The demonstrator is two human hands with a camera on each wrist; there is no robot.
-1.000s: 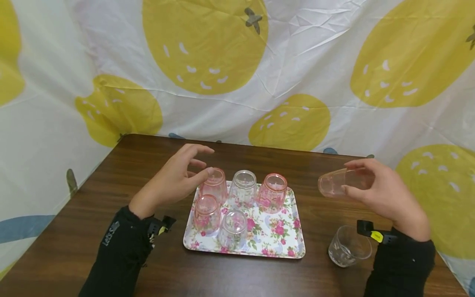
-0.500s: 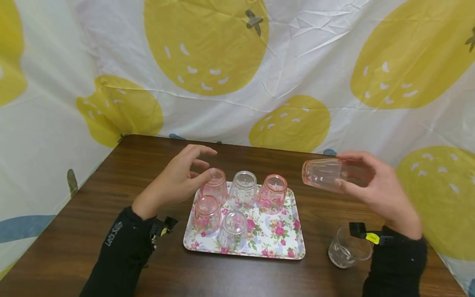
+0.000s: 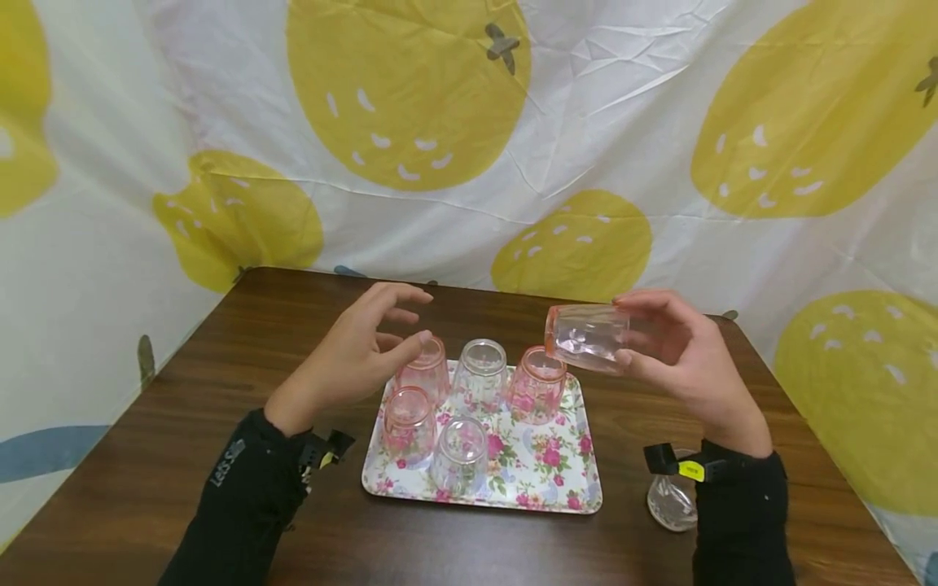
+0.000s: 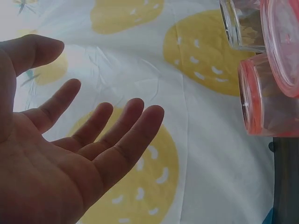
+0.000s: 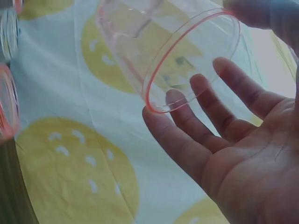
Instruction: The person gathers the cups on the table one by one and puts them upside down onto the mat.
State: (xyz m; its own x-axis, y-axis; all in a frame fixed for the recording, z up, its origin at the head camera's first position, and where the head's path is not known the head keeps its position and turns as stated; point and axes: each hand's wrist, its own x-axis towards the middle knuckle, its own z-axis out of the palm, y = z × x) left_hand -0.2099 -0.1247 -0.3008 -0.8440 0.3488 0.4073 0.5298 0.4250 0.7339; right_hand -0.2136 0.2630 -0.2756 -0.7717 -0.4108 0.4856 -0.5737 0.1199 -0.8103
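Observation:
My right hand (image 3: 681, 358) pinches a pink-tinted glass (image 3: 586, 335) near its rim, thumb on one side and fingers on the other. That glass lies sideways in the air, base to the left, and overlaps the back right pink glass (image 3: 533, 399) in the head view. In the right wrist view, its pink rim (image 5: 161, 77) faces the palm. My left hand (image 3: 352, 350) hovers by the tray's back left corner, holding nothing, its fingers loosely bent close to a pink glass (image 3: 428, 374). Several glasses stand upside down on the flowered tray (image 3: 579, 491).
A clear glass (image 3: 670, 503) stands on the wooden table (image 3: 469, 549) right of the tray, partly hidden by my right wrist. Upside down on the tray are also two clear glasses and a front left pink glass (image 3: 407, 423). A lemon-print cloth (image 3: 410, 228) hangs behind the table.
My right hand has carried the pink glass leftward from the table's right side to above the tray's back right corner. Its base has swung to face left. My left hand has hardly moved.

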